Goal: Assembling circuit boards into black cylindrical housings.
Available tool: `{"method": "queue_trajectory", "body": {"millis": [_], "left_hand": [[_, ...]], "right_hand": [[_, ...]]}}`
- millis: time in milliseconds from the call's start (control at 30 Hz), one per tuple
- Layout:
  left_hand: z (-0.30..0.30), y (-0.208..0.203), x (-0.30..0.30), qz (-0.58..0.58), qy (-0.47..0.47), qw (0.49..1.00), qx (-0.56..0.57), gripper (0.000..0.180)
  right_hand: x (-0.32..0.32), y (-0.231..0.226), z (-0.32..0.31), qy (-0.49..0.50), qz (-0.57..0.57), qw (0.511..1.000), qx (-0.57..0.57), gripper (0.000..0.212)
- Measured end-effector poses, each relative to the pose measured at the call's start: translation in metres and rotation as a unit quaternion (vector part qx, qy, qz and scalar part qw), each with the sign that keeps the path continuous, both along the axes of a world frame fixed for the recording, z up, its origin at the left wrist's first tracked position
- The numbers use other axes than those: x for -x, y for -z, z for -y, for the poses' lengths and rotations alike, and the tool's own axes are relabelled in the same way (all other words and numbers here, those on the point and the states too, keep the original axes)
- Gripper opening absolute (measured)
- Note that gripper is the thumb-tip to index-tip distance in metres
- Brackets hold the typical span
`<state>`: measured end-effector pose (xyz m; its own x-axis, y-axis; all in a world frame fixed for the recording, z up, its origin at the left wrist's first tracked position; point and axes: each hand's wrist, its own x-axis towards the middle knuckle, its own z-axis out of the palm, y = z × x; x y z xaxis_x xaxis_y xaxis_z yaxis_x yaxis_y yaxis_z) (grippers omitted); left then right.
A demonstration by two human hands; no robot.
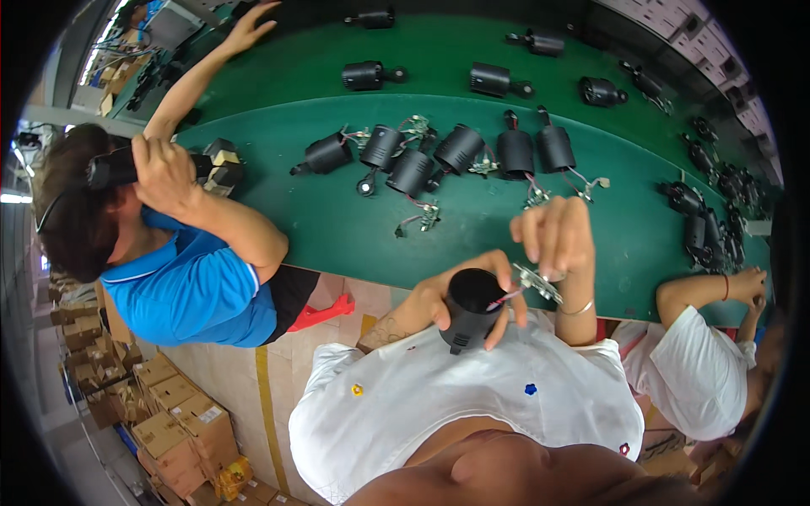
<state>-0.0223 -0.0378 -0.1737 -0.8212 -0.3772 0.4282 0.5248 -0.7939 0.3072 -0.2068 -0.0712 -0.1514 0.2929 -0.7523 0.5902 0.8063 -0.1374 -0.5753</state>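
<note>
At the near edge of the green desk (337, 228), head view: left hand (456, 308) wrapped shut around a black cylindrical housing (471, 308), held open end up, apparently to receive parts from above. Right hand (553, 236) raised just beyond it, fingers (540, 253) pinched closed on a small circuit board (537, 282), joined to the housing mouth by thin wires. Farther back on the desk, more black housings (460, 150) with loose wiring, laid in a row. Blue-shirted co-worker (190, 282) at left; white-sleeved person (700, 371) at right.
</note>
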Motion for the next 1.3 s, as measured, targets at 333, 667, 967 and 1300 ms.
{"method": "queue_trajectory", "body": {"millis": [333,667,967,1300], "left_hand": [[0.013,-0.008,-0.014,0.157,-0.172,0.956,0.179,0.070],[0.006,-0.037,-0.025,0.447,-0.342,0.608,0.560,0.063],[0.011,-0.029,-0.024,0.456,-0.434,0.606,0.486,0.063],[0.010,-0.037,-0.012,0.501,-0.527,0.565,0.390,0.056]], "right_hand": [[0.021,-0.012,-0.015,0.098,-0.183,0.976,-0.059,0.007],[0.013,0.029,-0.027,0.140,-0.247,0.917,-0.279,0.023],[-0.003,0.032,-0.027,0.265,-0.229,0.896,-0.273,0.025],[-0.029,-0.018,-0.027,0.436,-0.267,0.859,-0.019,0.018]]}}
